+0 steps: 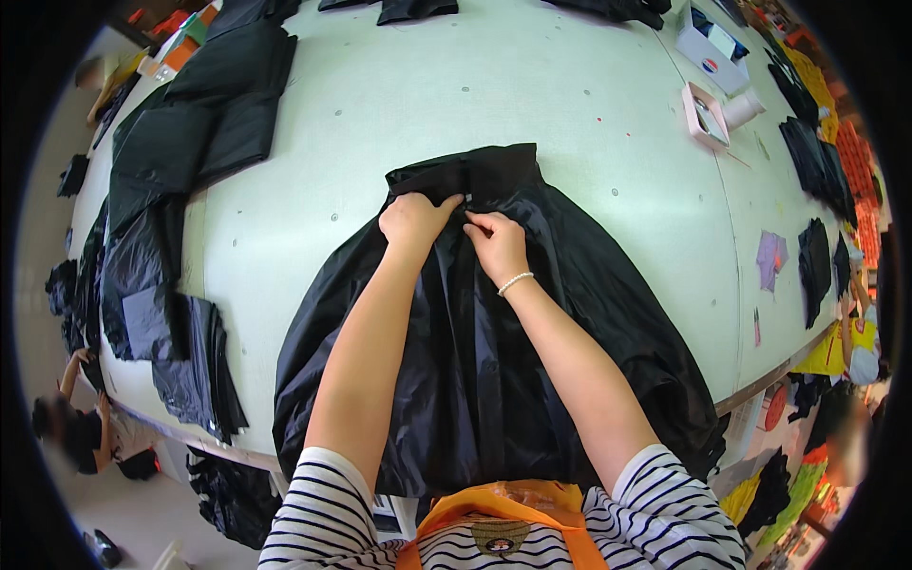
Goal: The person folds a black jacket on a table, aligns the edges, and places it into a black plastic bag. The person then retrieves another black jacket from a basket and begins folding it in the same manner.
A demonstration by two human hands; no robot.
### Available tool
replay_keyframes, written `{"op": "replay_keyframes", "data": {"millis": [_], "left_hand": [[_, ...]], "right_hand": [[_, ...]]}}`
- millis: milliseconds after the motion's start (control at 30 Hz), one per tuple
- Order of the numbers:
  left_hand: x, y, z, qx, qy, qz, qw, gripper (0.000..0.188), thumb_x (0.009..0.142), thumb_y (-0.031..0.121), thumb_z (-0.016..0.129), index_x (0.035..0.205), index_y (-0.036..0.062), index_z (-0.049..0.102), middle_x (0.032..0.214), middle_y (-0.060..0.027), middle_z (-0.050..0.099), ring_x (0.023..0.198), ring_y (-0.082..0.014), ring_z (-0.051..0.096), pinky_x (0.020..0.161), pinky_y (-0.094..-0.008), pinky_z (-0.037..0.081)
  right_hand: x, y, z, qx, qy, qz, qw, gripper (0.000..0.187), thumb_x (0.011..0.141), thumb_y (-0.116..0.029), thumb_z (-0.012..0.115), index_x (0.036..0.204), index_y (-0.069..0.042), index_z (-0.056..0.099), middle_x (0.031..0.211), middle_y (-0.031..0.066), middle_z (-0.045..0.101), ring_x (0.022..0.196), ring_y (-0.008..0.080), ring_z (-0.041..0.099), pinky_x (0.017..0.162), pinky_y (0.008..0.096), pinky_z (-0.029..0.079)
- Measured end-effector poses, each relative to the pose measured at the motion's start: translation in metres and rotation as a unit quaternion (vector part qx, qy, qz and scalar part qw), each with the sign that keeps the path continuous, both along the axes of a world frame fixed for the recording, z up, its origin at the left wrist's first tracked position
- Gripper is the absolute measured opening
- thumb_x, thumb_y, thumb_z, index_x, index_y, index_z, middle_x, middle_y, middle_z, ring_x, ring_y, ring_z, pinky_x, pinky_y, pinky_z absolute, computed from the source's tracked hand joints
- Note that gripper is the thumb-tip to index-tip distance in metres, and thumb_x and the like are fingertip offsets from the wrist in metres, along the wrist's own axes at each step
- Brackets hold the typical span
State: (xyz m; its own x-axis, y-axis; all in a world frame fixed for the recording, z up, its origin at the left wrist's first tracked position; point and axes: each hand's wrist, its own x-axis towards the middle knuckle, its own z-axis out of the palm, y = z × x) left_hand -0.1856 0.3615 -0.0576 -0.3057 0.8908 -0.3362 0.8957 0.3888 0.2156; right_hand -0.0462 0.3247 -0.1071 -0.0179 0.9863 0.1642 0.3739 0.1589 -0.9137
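Note:
A shiny black garment (446, 361) lies spread in front of me, its full body draping over the near table edge. At its far end is a wide dark band (508, 169). My left hand (410, 220) is closed on the band's lower left, thumb stretched toward the centre. Just right of it, my right hand (499, 245) pinches the fabric at the centre opening below the band. A tiny pale spot (468, 199) shows between the two thumbs; I cannot make out what it is. A beaded bracelet (515, 283) circles my right wrist.
The pale table (608, 199) carries folded black garments (190, 152) along its left side. At the far right stand a white box (712, 52), a pink tray (705, 119) and a white cylinder (744, 109). Small scissors (757, 328) lie near the right edge. People work on both sides.

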Motion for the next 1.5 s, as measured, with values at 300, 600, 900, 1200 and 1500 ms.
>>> {"op": "replay_keyframes", "data": {"millis": [300,600,900,1200,1500], "left_hand": [[-0.023,0.005,-0.053,0.04,-0.165,-0.038,0.985,0.044,0.077,0.038,0.07,0.071,-0.005,0.066,0.072,-0.0178,0.065,0.064,-0.0262,0.065,0.057,-0.0365,0.049],[-0.022,-0.005,-0.054,0.171,-0.416,0.004,0.893,0.027,0.084,0.02,0.061,0.082,-0.0069,0.063,0.067,-0.0108,0.063,0.055,-0.0154,0.053,0.051,-0.0326,0.042],[0.001,-0.112,0.013,0.31,-0.273,0.03,0.91,0.024,0.083,0.021,0.069,0.083,-0.0011,0.059,0.06,-0.0073,0.06,0.052,-0.0158,0.057,0.052,-0.0269,0.045],[0.013,-0.227,-0.031,0.1,-0.175,-0.045,0.978,0.038,0.08,0.03,0.069,0.064,-0.002,0.055,0.057,-0.0157,0.059,0.053,-0.03,0.059,0.051,-0.0374,0.044],[-0.009,-0.242,-0.024,-0.051,-0.594,0.183,0.782,0.027,0.089,0.018,0.062,0.066,0.0049,0.056,0.059,0.004,0.052,0.052,-0.0031,0.045,0.049,-0.0197,0.036]], "right_hand": [[-0.019,0.005,-0.017,-0.023,-0.035,-0.073,0.996,0.011,0.076,-0.011,0.069,0.082,-0.001,0.07,0.078,0.0142,0.065,0.065,0.0275,0.064,0.061,0.0322,0.05],[-0.028,0.002,-0.002,-0.076,0.105,-0.023,0.991,0.024,0.074,-0.011,0.073,0.091,0.005,0.067,0.078,0.0118,0.068,0.067,0.0149,0.063,0.063,0.0265,0.05],[-0.02,0.004,-0.016,-0.095,0.138,-0.062,0.984,0.028,0.067,-0.013,0.079,0.083,0.005,0.065,0.071,0.0102,0.065,0.062,0.0137,0.059,0.059,0.0271,0.047],[-0.016,-0.008,-0.006,-0.07,0.064,-0.072,0.993,0.024,0.075,-0.018,0.072,0.085,0.003,0.065,0.08,0.0165,0.067,0.074,0.0284,0.064,0.069,0.0338,0.049],[0.031,-0.203,0.039,-0.264,0.046,0.084,0.96,0.019,0.081,-0.013,0.068,0.079,0.004,0.06,0.066,0.0146,0.06,0.054,0.0182,0.057,0.052,0.0318,0.044]]}}
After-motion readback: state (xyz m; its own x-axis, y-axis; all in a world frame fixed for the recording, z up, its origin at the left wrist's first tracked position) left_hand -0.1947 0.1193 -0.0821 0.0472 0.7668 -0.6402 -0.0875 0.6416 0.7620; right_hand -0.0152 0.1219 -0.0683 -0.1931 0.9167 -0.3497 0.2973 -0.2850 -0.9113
